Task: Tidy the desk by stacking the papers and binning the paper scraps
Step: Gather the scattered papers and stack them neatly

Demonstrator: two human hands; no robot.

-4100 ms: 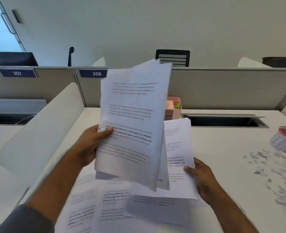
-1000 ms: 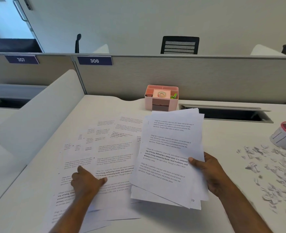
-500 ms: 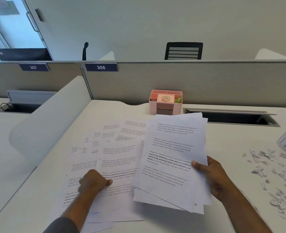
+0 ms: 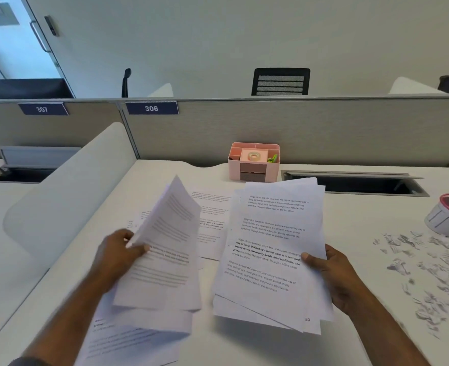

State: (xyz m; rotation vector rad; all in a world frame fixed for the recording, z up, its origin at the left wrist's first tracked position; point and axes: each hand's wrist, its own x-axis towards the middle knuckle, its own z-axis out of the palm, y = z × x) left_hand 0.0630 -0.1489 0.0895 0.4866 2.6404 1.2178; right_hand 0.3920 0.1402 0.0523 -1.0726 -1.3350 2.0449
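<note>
My right hand (image 4: 334, 276) grips a stack of printed papers (image 4: 271, 249) by its right edge, held just above the white desk (image 4: 363, 223). My left hand (image 4: 117, 257) pinches a few sheets (image 4: 167, 249) by their left edge, lifted and tilted off the desk, blurred by motion. More printed sheets lie flat on the desk behind (image 4: 210, 215) and below the lifted ones (image 4: 128, 339). Several small paper scraps (image 4: 429, 273) are strewn over the desk at the right. A small white bin with a pink rim (image 4: 448, 217) lies tipped beyond the scraps.
A pink desk organiser (image 4: 253, 161) with a tape roll stands at the back by the grey partition (image 4: 323, 128). An open cable trough (image 4: 355, 184) runs to its right. A white curved divider (image 4: 67, 196) borders the desk on the left.
My left hand, which pressed on the sheets lying on the desk, has taken hold of a few and lifted them. The right hand's stack has stayed where it was.
</note>
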